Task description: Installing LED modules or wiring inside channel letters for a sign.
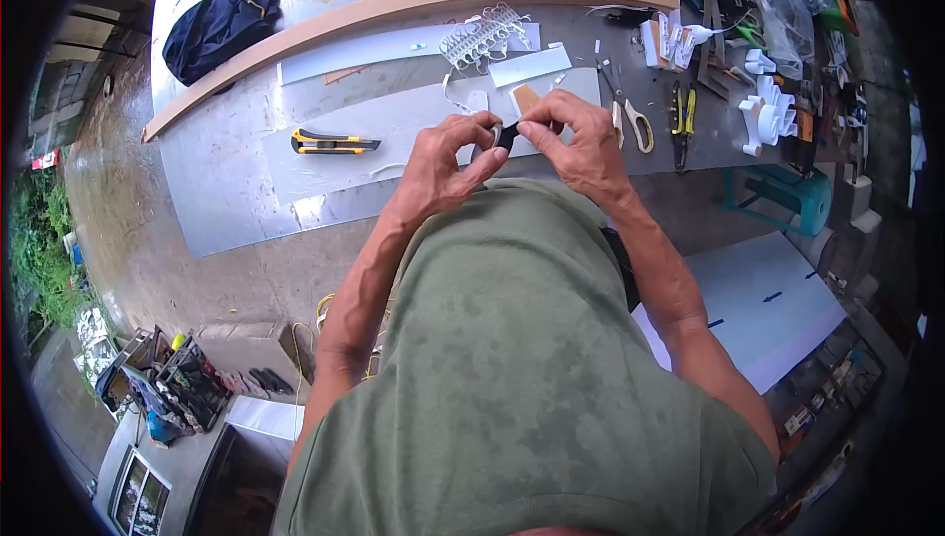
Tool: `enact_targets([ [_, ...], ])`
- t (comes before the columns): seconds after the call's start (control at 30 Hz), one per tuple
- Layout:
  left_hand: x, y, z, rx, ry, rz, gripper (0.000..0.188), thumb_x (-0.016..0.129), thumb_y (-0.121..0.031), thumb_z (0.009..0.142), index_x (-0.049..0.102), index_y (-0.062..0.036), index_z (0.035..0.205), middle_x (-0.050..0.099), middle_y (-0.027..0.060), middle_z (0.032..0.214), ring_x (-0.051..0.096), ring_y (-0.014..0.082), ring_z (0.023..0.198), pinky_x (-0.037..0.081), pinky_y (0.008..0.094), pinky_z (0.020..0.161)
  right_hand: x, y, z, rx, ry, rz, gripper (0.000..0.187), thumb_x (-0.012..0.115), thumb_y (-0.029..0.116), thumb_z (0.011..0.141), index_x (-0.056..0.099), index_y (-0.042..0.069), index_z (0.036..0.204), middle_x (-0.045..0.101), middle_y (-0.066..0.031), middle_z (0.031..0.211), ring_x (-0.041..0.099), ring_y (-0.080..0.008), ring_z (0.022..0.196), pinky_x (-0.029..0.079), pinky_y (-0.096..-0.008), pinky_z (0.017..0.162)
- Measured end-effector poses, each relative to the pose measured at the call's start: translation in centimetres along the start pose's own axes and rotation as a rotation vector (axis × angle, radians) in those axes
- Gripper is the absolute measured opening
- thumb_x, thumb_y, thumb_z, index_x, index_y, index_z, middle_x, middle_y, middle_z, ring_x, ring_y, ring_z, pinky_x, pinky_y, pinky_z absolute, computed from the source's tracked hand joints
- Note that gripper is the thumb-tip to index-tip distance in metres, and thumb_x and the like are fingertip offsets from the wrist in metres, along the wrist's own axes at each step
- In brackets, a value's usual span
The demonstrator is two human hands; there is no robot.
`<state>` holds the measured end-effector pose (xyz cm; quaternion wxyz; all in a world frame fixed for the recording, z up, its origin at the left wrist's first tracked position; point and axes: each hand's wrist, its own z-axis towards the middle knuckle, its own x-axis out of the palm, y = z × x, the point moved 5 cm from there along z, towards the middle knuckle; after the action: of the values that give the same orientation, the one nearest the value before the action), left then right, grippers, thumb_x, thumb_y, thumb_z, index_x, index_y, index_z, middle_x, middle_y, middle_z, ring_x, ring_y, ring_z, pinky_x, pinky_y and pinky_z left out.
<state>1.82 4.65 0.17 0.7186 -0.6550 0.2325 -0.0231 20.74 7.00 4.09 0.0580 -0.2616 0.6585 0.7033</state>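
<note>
Close to my body at the table's near edge, my left hand (443, 164) pinches a small black roll of tape (506, 138). My right hand (581, 147) is closed on the other side of it, thumb and forefinger gripping a short black stretch of the tape. The fingers cover much of the roll. Just beyond the hands lie a small white piece with a tan patch (525, 98) and a white strip (530, 65). Behind them is a heap of white wired light modules (487, 37). A yellow and black utility knife (335, 142) rests left of my left hand.
Scissors (638, 127) and yellow-black pliers (682, 123) lie right of my hands. White molded pieces (768, 121) and mixed tools crowd the right end. A long tan bar (394, 9) crosses the table, with dark cloth (221, 19) behind. A teal stand (787, 196) is below.
</note>
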Motion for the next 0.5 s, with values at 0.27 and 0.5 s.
enact_targets([
  [0.27,-0.1,1.3,-1.3,-0.587,0.175,-0.038,0.024,0.072,-0.023,0.096,0.072,0.0005,0.094,0.073,0.0108,0.083,0.07,0.0166,0.093,0.054,0.0353,0.084,0.4,1.2,-0.8,-0.016,0.034,0.127,0.01,0.074,0.008,0.089,0.071,-0.002,0.09,0.067,-0.0092,0.08,0.063,-0.0197,0.07,0.048,-0.0348,0.062],
  [0.5,0.1,0.1,-0.4,-0.586,0.365,-0.072,0.041,0.074,-0.032,0.095,0.072,0.0034,0.114,0.073,0.0101,0.089,0.068,0.014,0.089,0.054,0.0321,0.082,-0.6,-1.9,0.8,0.345,0.113,0.167,0.02,0.073,0.018,0.094,0.072,-0.002,0.093,0.066,-0.0023,0.079,0.058,-0.0092,0.074,0.046,-0.0273,0.067],
])
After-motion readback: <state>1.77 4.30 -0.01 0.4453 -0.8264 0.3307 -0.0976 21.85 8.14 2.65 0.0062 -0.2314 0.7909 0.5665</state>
